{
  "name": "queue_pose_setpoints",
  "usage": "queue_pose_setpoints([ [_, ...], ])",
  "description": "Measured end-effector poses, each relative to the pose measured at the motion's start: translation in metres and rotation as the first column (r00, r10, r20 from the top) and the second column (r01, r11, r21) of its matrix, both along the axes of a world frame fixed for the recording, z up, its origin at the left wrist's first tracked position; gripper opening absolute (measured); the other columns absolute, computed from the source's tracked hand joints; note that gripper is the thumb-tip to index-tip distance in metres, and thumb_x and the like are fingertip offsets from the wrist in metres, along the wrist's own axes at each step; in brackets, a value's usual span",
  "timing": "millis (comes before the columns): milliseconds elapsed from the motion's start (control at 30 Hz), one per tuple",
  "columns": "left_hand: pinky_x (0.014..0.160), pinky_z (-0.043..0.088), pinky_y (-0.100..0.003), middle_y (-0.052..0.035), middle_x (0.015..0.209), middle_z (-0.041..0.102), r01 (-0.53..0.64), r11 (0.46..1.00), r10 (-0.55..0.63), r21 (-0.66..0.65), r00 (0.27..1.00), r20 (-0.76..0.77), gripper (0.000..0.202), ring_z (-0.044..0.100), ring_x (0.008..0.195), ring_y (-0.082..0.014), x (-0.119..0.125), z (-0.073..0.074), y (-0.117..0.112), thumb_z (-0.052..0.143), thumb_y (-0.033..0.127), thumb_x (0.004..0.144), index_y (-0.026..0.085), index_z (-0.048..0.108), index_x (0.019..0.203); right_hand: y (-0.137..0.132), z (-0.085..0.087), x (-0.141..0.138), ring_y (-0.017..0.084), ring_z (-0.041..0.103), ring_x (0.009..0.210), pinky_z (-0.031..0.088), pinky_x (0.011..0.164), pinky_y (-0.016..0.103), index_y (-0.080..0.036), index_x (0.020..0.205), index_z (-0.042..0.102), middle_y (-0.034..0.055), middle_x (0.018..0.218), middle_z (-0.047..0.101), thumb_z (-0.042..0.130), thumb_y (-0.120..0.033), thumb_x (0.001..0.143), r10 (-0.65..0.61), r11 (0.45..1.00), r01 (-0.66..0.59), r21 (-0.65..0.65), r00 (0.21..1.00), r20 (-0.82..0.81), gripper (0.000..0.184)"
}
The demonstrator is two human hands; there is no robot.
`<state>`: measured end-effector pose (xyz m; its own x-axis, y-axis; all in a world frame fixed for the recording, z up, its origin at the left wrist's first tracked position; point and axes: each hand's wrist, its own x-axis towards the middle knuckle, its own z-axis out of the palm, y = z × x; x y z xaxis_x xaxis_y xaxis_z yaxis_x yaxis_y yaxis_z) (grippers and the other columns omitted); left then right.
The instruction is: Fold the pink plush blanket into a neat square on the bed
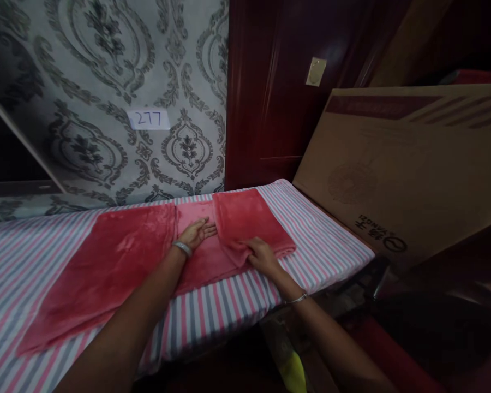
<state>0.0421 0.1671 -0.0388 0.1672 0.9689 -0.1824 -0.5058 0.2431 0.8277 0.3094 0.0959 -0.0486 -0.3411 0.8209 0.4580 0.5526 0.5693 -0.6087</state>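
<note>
A red fleece cloth (106, 262) lies spread on a table covered in pink, white and grey stripes (327, 240). Its right end is folded back over itself into a flap (249, 218). My left hand (197, 232) rests flat on the cloth's middle, fingers stretched out beside the fold line. My right hand (261, 254) presses on the near corner of the folded flap, its fingers curled onto the bunched fabric there. Each wrist wears a thin bracelet.
A big cardboard box (401, 174) leans against the table's right end. Behind stand patterned wallpaper with a label reading 277 (149, 119) and a dark red door (294, 93). Something yellow-green (293, 372) lies on the floor under the front edge.
</note>
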Motion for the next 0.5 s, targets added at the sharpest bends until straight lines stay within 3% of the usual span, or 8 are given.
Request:
queue_pose_setpoints([
  [100, 0.103, 0.051, -0.047, -0.0168, 0.096, 0.074, -0.009, 1.0, 0.009, -0.004, 1.0, -0.023, 0.013, 0.074, 0.094, -0.0267, 0.002, 0.002, 0.001, 0.064, 0.017, 0.085, 0.016, 0.056, 0.096, -0.009, -0.013, 0.0, 0.024, 0.061, 0.102, 0.049, 0.094, 0.038, -0.02, 0.125, 0.07, 0.0089, 0.113, 0.073, 0.053, -0.007, 0.074, 0.049, 0.998, -0.051, 0.022, 0.995, 0.084, 0.055],
  [200, 0.095, 0.055, -0.045, -0.0135, 0.088, 0.073, -0.013, 1.0, 0.012, -0.016, 0.998, -0.067, 0.02, 0.074, 0.084, -0.0249, 0.004, 0.006, 0.006, 0.067, 0.017, 0.083, 0.016, 0.055, 0.099, -0.011, -0.014, -0.001, 0.026, 0.059, 0.102, 0.048, 0.094, 0.041, -0.017, 0.133, 0.065, 0.0112, 0.117, 0.072, 0.057, -0.009, 0.076, 0.033, 0.997, -0.042, 0.065, 0.992, 0.123, 0.059],
  [333, 0.084, 0.057, -0.042, -0.0055, 0.085, 0.071, -0.045, 0.999, 0.043, -0.009, 0.987, -0.155, 0.06, 0.07, 0.068, -0.0197, 0.013, 0.01, 0.022, 0.076, 0.021, 0.078, 0.018, 0.048, 0.131, -0.013, -0.01, -0.009, 0.028, 0.057, 0.107, 0.045, 0.096, 0.043, -0.02, 0.134, 0.065, 0.0116, 0.123, 0.07, 0.061, -0.012, 0.077, -0.001, 0.996, -0.014, 0.09, 0.986, 0.164, 0.058],
  [400, 0.079, 0.057, -0.039, -0.0052, 0.088, 0.071, -0.067, 0.998, 0.067, 0.006, 0.977, -0.203, 0.082, 0.068, 0.063, -0.0182, 0.022, 0.011, 0.03, 0.079, 0.022, 0.076, 0.021, 0.036, 0.146, -0.013, -0.01, -0.014, 0.028, 0.057, 0.109, 0.044, 0.096, 0.044, -0.021, 0.129, 0.069, 0.0114, 0.126, 0.069, 0.062, -0.013, 0.077, -0.012, 0.995, -0.002, 0.095, 0.988, 0.154, 0.053],
  [500, 0.075, 0.055, -0.032, -0.0072, 0.095, 0.073, -0.079, 0.995, 0.092, 0.064, 0.968, -0.234, 0.095, 0.068, 0.066, -0.0177, 0.039, 0.011, 0.039, 0.079, 0.013, 0.072, 0.022, 0.03, 0.153, -0.014, -0.011, -0.019, 0.028, 0.058, 0.109, 0.043, 0.095, 0.044, -0.022, 0.123, 0.073, 0.01, 0.125, 0.07, 0.058, -0.011, 0.077, -0.002, 0.994, -0.008, 0.108, 0.996, 0.088, 0.049],
])
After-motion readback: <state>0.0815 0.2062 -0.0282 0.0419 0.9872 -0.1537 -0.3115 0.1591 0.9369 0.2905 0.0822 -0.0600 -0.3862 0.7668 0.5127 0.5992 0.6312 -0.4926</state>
